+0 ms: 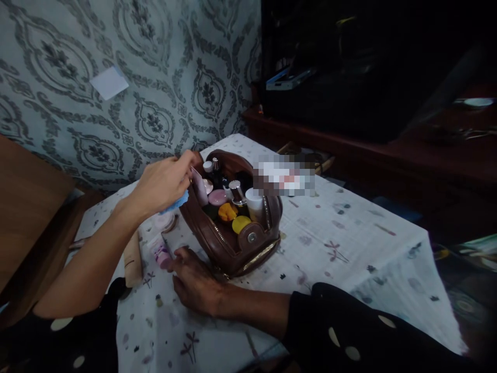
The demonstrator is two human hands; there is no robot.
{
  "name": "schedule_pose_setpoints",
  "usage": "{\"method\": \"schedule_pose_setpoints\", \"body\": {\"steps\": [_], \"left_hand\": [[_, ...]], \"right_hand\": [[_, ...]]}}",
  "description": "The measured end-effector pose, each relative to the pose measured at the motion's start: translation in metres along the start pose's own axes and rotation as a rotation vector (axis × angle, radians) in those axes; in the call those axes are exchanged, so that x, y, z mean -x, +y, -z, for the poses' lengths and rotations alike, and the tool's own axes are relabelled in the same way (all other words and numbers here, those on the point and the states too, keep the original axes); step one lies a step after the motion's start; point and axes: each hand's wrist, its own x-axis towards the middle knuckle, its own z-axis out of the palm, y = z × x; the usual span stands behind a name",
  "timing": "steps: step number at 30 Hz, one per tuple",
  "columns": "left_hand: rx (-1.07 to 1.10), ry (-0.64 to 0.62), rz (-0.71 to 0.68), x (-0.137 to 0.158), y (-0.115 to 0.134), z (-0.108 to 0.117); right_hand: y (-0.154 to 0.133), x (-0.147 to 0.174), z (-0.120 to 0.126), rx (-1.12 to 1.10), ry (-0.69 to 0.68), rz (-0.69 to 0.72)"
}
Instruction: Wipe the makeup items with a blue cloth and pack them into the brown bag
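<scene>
A brown leather cosmetic bag (212, 241) stands unzipped on the table, filled with several jars and bottles. At its left rim, the fingers of my left hand (165, 181) are closed on the top of a pale pink flat packet (199, 186), which reaches down inside the bag. Something blue with a ruffled edge (176, 203) shows under that palm; whether the hand holds it is unclear. My right hand (198, 285) rests low in front of the bag, fingers loosely curled and apart. Its fingertips are beside or touching the pink cap of a small white-and-purple tube (160, 249).
Left of the small tube lie a beige tube (133, 259) and a round, pale compact (165, 220). A patterned white cloth (330, 248) covers the table. Behind the bag is a blurred-out white item (285, 176). A dark wooden cabinet (272, 127) borders the far right.
</scene>
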Motion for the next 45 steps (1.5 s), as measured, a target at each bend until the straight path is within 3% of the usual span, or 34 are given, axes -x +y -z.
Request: {"method": "schedule_pose_setpoints", "body": {"steps": [6, 10, 14, 20, 25, 28, 34, 37, 41, 45], "left_hand": [[0.023, -0.025, -0.245, 0.020, -0.015, -0.006], [-0.034, -0.086, -0.299, 0.016, -0.015, -0.002], [-0.020, -0.006, -0.205, 0.020, -0.014, 0.002], [0.282, 0.321, -0.090, 0.039, -0.016, -0.015], [0.369, 0.512, -0.014, 0.044, -0.011, -0.032], [0.380, 0.530, 0.003, 0.043, -0.008, -0.034], [0.372, 0.404, 0.015, 0.045, -0.003, -0.024], [0.396, 0.426, 0.059, 0.054, -0.002, -0.019], [0.501, 0.474, 0.234, 0.085, -0.009, -0.025], [0.661, 0.456, 0.518, 0.134, -0.022, -0.051]], "right_hand": [[0.001, -0.002, 0.000, 0.003, 0.000, 0.025], [0.005, -0.003, -0.002, 0.008, 0.003, 0.034], [0.007, -0.003, -0.005, 0.006, 0.029, 0.053], [0.003, -0.002, -0.005, -0.038, 0.024, 0.028], [0.000, -0.004, 0.000, -0.053, -0.007, 0.008], [-0.003, -0.004, 0.004, -0.049, -0.046, -0.007], [0.000, -0.005, 0.001, -0.017, -0.026, -0.006], [0.004, -0.005, -0.001, -0.005, -0.027, -0.004], [0.006, -0.005, 0.003, -0.027, -0.019, 0.025], [0.007, -0.005, 0.008, -0.062, 0.002, 0.042]]}}
